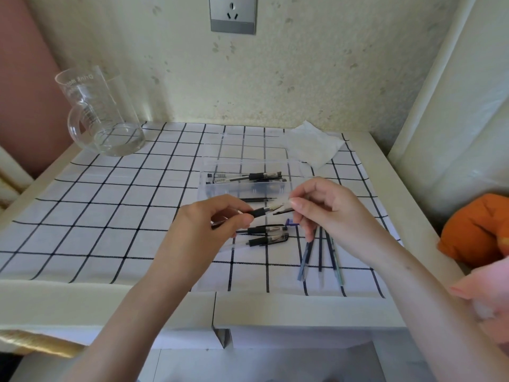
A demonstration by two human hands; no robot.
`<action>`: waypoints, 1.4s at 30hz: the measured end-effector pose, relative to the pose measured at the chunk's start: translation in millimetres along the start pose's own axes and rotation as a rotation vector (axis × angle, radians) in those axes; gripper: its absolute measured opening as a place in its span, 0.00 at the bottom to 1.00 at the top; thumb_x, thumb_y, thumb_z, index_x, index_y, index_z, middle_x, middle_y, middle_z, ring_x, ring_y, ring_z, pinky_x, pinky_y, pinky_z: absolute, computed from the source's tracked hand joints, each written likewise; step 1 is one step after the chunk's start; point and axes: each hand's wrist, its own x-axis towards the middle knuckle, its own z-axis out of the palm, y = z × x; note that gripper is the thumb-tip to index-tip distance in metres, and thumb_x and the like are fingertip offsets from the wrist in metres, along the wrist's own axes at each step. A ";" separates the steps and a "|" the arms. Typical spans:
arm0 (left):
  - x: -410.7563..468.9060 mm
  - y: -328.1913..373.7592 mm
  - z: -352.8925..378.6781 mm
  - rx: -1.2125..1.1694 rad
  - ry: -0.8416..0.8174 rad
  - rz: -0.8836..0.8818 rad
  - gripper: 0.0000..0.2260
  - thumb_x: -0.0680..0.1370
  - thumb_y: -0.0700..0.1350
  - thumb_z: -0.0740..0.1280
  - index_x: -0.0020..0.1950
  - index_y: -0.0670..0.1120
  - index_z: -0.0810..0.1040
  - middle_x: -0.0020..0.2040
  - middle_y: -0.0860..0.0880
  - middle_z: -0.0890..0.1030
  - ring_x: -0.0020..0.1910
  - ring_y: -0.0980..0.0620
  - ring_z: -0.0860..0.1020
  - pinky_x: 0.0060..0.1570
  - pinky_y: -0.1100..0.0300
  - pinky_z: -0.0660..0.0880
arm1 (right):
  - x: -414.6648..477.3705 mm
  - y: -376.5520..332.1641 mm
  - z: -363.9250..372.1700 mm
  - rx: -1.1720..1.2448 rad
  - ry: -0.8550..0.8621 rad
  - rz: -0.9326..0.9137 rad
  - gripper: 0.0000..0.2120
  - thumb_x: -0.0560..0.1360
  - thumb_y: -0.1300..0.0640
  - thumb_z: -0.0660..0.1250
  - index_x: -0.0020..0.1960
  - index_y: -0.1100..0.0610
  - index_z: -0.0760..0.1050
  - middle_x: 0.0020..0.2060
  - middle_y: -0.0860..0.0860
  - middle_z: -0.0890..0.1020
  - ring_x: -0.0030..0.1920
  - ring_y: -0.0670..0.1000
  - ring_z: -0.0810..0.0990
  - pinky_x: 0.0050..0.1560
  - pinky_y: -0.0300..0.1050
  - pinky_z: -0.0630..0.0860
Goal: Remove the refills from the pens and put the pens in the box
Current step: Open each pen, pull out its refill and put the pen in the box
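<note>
Checkered tablecloth [110, 205] on a small table, clear box [245, 186] mid-table. Left hand [203, 224] pinches a pen [261, 211] lying left-right, tip pointing right, just in front of the box. Right hand [327, 213] is pinching its tip end.

A box [248, 186] holding pens [248, 177] sits mid-frame on the table [82, 216]; a jug [102, 114] upper left, loose refills [321, 252] lower right, a tissue [314, 146] behind.

A home corner: checked tablecloth [110, 188], glass jug [102, 114], wall socket [232, 13], patterned wallpaper [303, 64].
</note>
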 end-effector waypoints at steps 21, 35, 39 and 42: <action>-3.5 3.9 14.2 -0.017 0.086 0.061 0.06 0.73 0.44 0.70 0.41 0.56 0.81 0.33 0.56 0.83 0.32 0.60 0.78 0.35 0.73 0.72 | -2.7 -5.4 22.5 0.153 0.080 -0.013 0.04 0.75 0.63 0.66 0.48 0.64 0.75 0.31 0.57 0.79 0.25 0.50 0.76 0.29 0.41 0.76; 91.8 -0.4 7.3 0.305 0.050 0.101 0.06 0.75 0.43 0.68 0.51 0.49 0.80 0.47 0.51 0.82 0.47 0.54 0.78 0.46 0.64 0.74 | -9.6 -3.9 14.8 -0.411 -0.162 0.253 0.08 0.76 0.49 0.65 0.46 0.53 0.78 0.37 0.51 0.84 0.37 0.48 0.82 0.38 0.43 0.77; 120.4 -3.1 20.4 0.423 -0.087 0.096 0.08 0.75 0.39 0.66 0.52 0.47 0.80 0.50 0.48 0.82 0.51 0.50 0.79 0.55 0.57 0.75 | -8.2 -3.9 13.8 -0.398 -0.153 0.241 0.08 0.76 0.48 0.64 0.46 0.51 0.78 0.37 0.49 0.84 0.38 0.46 0.82 0.36 0.36 0.75; 126.3 -6.2 25.3 0.430 -0.139 0.085 0.08 0.76 0.39 0.65 0.52 0.46 0.81 0.53 0.47 0.82 0.53 0.51 0.78 0.55 0.60 0.73 | -9.4 -3.1 13.5 -0.395 -0.152 0.230 0.08 0.76 0.48 0.64 0.46 0.52 0.78 0.38 0.49 0.84 0.39 0.46 0.82 0.39 0.39 0.76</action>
